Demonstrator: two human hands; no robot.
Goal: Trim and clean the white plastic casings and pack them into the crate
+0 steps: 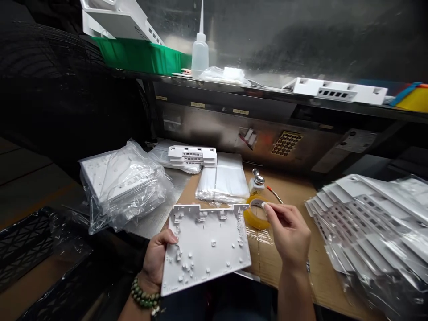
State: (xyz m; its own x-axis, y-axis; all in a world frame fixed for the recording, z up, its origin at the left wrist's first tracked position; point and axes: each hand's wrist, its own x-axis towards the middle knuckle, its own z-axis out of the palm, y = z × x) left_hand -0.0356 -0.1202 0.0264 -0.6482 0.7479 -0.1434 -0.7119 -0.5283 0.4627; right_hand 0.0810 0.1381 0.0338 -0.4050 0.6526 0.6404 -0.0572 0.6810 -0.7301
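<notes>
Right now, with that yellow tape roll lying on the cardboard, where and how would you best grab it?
Probably from above, pinching across the ring's wall. The tape roll lies flat with its hole facing up, so one finger can go inside and the thumb outside. Its right side is free, where the right hand already touches it; the white plastic panel in the left hand crowds its left.

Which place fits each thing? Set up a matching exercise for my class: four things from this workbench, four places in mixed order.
1 white plastic panel
2 tape roll
3 squeeze bottle
4 green bin

a top shelf, far left
b in the left hand
c top shelf, beside the bin
d on the cardboard, at the right hand

Pairs: 1-b, 2-d, 3-c, 4-a
</notes>
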